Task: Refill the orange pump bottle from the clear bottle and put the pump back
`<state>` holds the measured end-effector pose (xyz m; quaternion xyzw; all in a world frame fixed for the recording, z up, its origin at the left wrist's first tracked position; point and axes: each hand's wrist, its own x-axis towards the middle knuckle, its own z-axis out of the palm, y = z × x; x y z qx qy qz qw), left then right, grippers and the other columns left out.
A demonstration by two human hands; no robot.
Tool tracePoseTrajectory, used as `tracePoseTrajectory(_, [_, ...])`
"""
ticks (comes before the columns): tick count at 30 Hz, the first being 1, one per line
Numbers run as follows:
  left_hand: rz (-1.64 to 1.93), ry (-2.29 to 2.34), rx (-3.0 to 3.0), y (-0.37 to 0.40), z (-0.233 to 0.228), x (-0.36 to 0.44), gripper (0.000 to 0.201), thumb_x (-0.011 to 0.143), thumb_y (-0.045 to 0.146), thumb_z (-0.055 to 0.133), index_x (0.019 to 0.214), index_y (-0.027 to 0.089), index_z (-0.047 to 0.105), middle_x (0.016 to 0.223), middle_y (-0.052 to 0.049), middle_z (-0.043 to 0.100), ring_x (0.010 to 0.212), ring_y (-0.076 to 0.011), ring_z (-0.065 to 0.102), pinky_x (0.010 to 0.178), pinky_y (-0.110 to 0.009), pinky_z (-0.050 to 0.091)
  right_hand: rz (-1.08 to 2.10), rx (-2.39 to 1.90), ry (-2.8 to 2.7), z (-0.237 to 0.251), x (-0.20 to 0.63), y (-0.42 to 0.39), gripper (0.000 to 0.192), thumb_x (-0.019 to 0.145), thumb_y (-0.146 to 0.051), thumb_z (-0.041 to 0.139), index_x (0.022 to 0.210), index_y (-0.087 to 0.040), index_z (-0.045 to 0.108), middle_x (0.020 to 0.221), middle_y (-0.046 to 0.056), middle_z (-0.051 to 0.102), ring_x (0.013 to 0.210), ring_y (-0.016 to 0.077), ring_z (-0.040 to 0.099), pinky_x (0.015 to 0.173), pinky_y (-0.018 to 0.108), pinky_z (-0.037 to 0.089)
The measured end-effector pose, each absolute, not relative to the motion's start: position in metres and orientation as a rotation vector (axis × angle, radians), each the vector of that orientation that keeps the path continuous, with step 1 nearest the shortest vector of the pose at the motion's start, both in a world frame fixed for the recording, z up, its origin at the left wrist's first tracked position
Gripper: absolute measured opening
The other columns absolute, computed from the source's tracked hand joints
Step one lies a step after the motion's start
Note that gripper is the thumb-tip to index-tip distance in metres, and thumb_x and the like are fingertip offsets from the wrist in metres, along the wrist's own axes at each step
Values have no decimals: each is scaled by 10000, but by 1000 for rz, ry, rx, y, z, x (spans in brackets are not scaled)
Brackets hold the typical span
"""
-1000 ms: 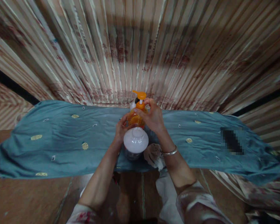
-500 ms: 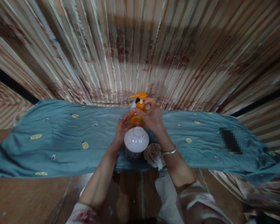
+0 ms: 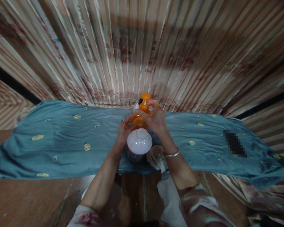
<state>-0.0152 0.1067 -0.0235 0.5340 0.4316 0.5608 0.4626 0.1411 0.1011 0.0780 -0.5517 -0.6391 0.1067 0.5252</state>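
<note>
Teal cloth, pump bottle, between both hands

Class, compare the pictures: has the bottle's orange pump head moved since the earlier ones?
Yes. The orange pump head has turned: earlier its spout jutted left against the striped curtain; now none juts left there, so it probably faces the camera.

I'm watching remotely through the head camera, and it's looking forward and down over the wearer's arms! It sits close: the printed sleeves run off the bottom edge, left hand and right hand land mid-view, blue-green cloth spans the width, striped curtain fills the top, brown floor below.
</note>
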Motion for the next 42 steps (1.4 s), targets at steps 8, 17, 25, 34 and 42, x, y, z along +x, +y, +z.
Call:
tracePoseTrajectory(8, [1381, 1036, 1319, 107, -21, -15, 658, 627, 468, 923, 1207, 225, 728, 1302, -93, 758, 1266, -324, 673, 1108, -460, 526, 228, -1183, -1634, 73, 142, 96, 460, 908, -598, 644, 1194, -238, 627, 1201, 125, 738, 1146, 299, 690, 1002, 470, 537])
tracePoseTrajectory(17, [1392, 1034, 1320, 106, -20, -14, 660, 615, 465, 938, 1196, 231, 731, 1285, -87, 767, 1255, -327, 685, 1115, -467, 531, 195, -1290, -1548, 74, 142, 101, 514, 804, -642, 756, 1092, -231, 644, 1072, 98, 750, 1026, 295, 710, 939, 475, 564])
tracePoseTrajectory(25, [1364, 1043, 1327, 106, -19, -17, 645, 621, 425, 919, 1205, 227, 731, 1322, -95, 749, 1289, -339, 662, 1126, -484, 516, 246, -1226, -1590, 76, 142, 94, 446, 852, -566, 715, 1149, -240, 646, 1215, 115, 748, 1154, 299, 690, 1028, 504, 534])
tracePoseTrajectory(34, [1360, 1075, 1320, 106, -23, -16, 629, 639, 419, 915, 1210, 229, 731, 1308, -100, 751, 1303, -349, 655, 1138, -493, 504, 282, -1255, -1579, 79, 142, 98, 371, 839, -572, 698, 1016, -256, 619, 1127, 96, 748, 1104, 295, 691, 1009, 492, 531])
tracePoseTrajectory(42, [1352, 1082, 1319, 106, -19, -17, 669, 614, 424, 920, 1225, 231, 727, 1326, -101, 748, 1297, -347, 657, 1151, -509, 500, 277, -1280, -1604, 80, 141, 94, 489, 829, -613, 704, 1134, -244, 611, 1158, 109, 726, 1103, 306, 679, 1001, 494, 520])
